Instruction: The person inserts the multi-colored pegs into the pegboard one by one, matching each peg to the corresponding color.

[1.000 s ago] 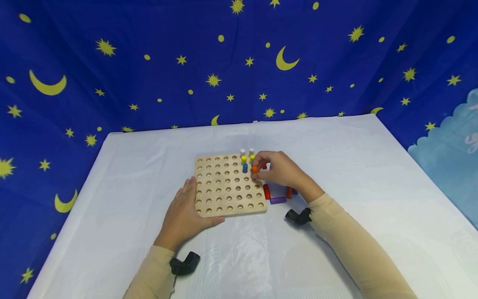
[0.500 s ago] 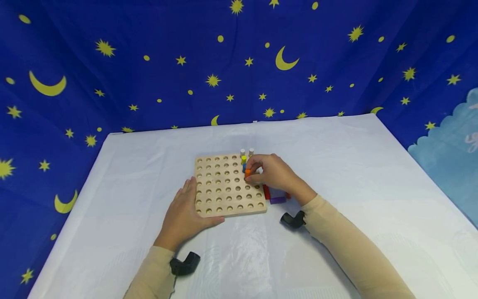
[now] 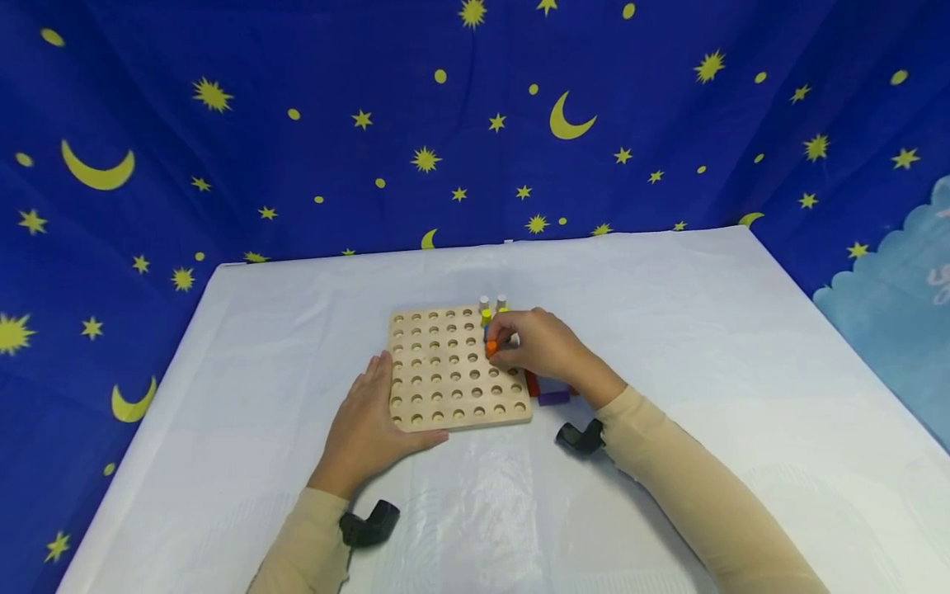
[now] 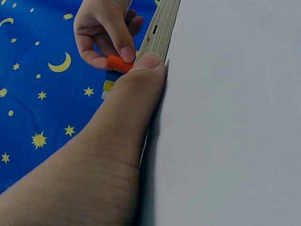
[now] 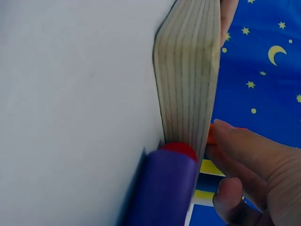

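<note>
A square wooden peg board (image 3: 438,388) with rows of round holes lies on the table. My left hand (image 3: 367,429) rests at its near left corner, fingers straight along the left side and thumb along the front edge. Between thumb and fingers, my right hand (image 3: 542,346) pinches an orange peg (image 3: 491,349) at a hole near the board's right side. In the left wrist view the orange peg (image 4: 118,64) stands out from the board's face. Behind it are white pegs (image 3: 484,304), yellow pegs (image 3: 486,318) and a blue peg (image 3: 486,332), partly hidden by the right hand.
A purple peg (image 3: 553,398) and a red peg (image 3: 532,384) lie on the white tabletop (image 3: 653,305) beside the board's right edge. Another peg is mostly covered by the right wrist. A blue star-patterned cloth (image 3: 297,165) hangs behind the table.
My right hand has moved slightly left with the orange peg, from the outer column to the one beside it, and the peg now sits lower. The left hand and board have stayed still.
</note>
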Available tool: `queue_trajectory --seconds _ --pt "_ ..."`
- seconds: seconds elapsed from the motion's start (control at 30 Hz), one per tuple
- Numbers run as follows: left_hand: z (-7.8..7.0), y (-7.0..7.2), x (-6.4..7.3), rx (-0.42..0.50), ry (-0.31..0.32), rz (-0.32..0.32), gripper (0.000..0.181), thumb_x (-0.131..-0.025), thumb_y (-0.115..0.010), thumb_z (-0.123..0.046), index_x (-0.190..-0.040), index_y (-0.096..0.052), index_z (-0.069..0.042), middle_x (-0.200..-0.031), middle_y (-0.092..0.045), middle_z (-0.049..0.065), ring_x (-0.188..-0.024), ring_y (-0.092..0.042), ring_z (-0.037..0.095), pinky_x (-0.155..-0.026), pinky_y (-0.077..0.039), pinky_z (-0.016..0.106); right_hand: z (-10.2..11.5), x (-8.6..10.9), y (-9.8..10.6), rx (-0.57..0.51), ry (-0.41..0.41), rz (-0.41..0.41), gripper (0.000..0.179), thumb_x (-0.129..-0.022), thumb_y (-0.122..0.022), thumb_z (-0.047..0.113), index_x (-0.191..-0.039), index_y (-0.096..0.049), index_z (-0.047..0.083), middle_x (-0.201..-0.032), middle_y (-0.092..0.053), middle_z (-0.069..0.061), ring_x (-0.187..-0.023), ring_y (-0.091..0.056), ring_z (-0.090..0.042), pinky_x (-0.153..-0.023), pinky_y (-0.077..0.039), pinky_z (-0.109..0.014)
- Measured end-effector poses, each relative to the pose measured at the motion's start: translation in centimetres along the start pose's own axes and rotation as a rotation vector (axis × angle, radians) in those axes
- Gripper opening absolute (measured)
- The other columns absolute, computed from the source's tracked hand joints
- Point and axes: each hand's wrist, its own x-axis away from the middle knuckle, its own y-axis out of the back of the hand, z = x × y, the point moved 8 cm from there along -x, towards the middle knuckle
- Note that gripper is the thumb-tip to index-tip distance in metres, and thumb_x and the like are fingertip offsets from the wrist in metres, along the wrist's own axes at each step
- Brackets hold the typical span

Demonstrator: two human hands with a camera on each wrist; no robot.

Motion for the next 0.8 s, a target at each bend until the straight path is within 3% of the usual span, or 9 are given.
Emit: queue_trajectory --seconds 0.2,0.37,0.47,0.6,0.8 --pt "0.0 -0.1 0.0 0.000 0.008 0.005 0.150 -0.054 -0.068 -0.090 -0.160 -0.004 -0.005 -0.167 -0.013 0.013 -0.155 -0.012 0.031 -0.127 -0.016 0.049 -0.5 1.0 1.0 0.004 0.002 -0.028 0.024 -0.082 -0.082 0.027 -0.102 -0.069 0.024 -0.096 -0.073 0.011 -0.091 -0.066 -0.011 -0.080 -0.053 -0.035" --pt "0.0 -0.2 0.0 0.004 0.009 0.000 0.151 -0.053 -0.069 -0.090 -0.160 -0.004 -0.006 -0.167 -0.014 0.014 -0.155 -0.013 0.032 -0.127 -0.016 0.049 -1.6 2.5 2.3 0.023 -0.043 -0.065 0.023 -0.085 -0.080 0.030 -0.104 -0.071 0.022 -0.100 -0.074 0.008 -0.088 -0.066 -0.014 -0.079 -0.054 -0.037" --pt "0.0 -0.2 0.0 0.007 0.004 -0.004 0.151 -0.053 -0.069 -0.090 -0.160 -0.004 -0.006 -0.167 -0.014 0.014 -0.155 -0.013 0.032 -0.127 -0.016 0.049 -2.6 3.6 3.0 0.030 -0.100 -0.067 0.025 -0.084 -0.080 0.031 -0.106 -0.071 0.021 -0.097 -0.074 0.007 -0.079 -0.066 -0.015 -0.078 -0.054 -0.037" --pt "0.0 -0.1 0.0 0.005 0.000 -0.005 0.150 -0.054 -0.069 -0.090 -0.160 -0.004 -0.006 -0.166 -0.014 0.015 -0.155 -0.014 0.033 -0.127 -0.016 0.050 -3.8 5.0 3.7 0.050 -0.144 -0.059 0.026 -0.084 -0.081 0.030 -0.105 -0.072 0.019 -0.094 -0.074 0.006 -0.066 -0.059 -0.015 -0.065 -0.051 -0.032" --pt "-0.1 -0.1 0.0 0.003 -0.004 -0.006 0.149 -0.054 -0.070 -0.089 -0.160 -0.004 -0.006 -0.167 -0.014 0.015 -0.155 -0.014 0.033 -0.127 -0.016 0.050 -5.3 7.2 4.4 0.096 -0.173 -0.062 0.026 -0.081 -0.083 0.027 -0.103 -0.073 0.015 -0.085 -0.070 0.007 -0.068 -0.056 -0.013 -0.063 -0.047 -0.028"
